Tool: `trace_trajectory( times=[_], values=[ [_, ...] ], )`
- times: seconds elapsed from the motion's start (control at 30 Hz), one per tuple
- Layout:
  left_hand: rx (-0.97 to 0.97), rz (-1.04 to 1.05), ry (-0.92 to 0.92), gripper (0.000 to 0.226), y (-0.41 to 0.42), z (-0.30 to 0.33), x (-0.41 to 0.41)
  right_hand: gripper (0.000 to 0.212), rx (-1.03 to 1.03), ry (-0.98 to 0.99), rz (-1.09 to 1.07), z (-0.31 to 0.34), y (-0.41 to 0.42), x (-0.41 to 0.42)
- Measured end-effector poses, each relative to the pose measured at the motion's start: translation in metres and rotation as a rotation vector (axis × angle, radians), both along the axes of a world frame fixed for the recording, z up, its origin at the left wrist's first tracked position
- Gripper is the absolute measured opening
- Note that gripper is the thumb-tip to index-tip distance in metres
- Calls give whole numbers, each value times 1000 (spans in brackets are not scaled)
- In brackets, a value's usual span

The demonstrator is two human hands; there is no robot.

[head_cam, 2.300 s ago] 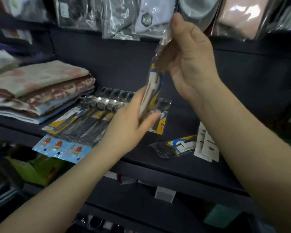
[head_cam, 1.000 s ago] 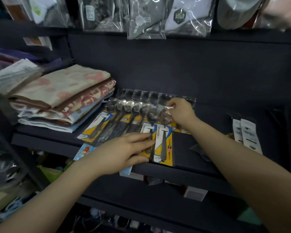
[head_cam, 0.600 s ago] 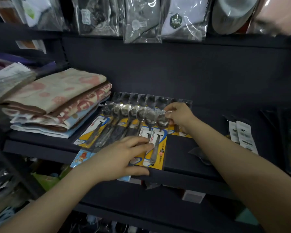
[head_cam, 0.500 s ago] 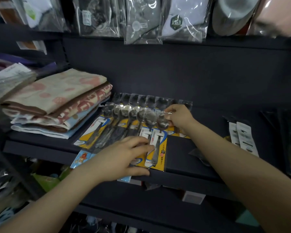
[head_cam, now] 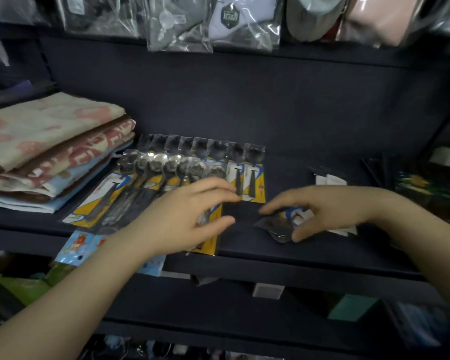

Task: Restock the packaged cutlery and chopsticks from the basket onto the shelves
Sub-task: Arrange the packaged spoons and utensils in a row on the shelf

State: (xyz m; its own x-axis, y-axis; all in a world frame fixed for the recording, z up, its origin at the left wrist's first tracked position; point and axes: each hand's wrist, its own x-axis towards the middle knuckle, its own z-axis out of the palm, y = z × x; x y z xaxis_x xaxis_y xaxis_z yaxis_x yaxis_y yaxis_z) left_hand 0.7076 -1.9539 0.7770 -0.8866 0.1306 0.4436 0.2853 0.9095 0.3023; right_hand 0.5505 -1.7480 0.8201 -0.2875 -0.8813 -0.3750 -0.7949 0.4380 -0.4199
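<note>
Left hand rests with loose fingers on the front spoon row, right hand curls over the loose packet at 3 o'clock of it on the shelf: pinch packet's edge, slide flush beside row, keep left pinning.

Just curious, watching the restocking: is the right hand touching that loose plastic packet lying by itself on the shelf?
Touching. In the head view, the right hand arches over the loose packet, thumb on its near edge.
</note>
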Motion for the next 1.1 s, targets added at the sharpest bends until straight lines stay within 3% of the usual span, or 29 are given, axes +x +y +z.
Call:
trace_trajectory(
  times=[0.07, 0.17, 0.33, 0.47, 0.57, 0.63, 0.77, 0.83, 0.9, 1.03, 1.1],
  values=[
    [13, -20, 23, 41, 7, 0, -11, 67, 2, 101, -23, -9, 3, -3],
    [51, -48, 45, 38, 15, 1, -21, 68, -95, 95, -49, -19, -5, -7],
    [118, -24, 98, 37, 25, 2, -25, 40, -204, 183, 60, -23, -19, -12],
    [230, 85, 103, 48, 29, 2, -18, 14, -511, 306, 92, -3, -26, -4],
    [149, 124, 34, 63, 33, 4, -8, 9, -739, 531, 171, 21, -28, 15],
    [196, 102, -31, 69, 37, 8, -2, 8, -907, 569, 201, 35, -30, 29],
    [373, 136, 38, 54, 35, 16, 0, 16, -1187, 304, 173, 45, -42, 49],
    [446, 154, 75, 34, 34, 17, -1, 24, -1287, 112, 96, 44, -54, 54],
    [605, 133, 48, 33, 34, 14, 1, 22, -1348, 37, -32, 42, -67, 55],
    [790, 64, -31, 43, 37, 6, 10, 31, -1306, -3, -336, 30, -86, 45],
    [884, 57, -58, 45, 38, 7, 14, 24, -1227, -48, -422, 21, -93, 36]
  ],
)
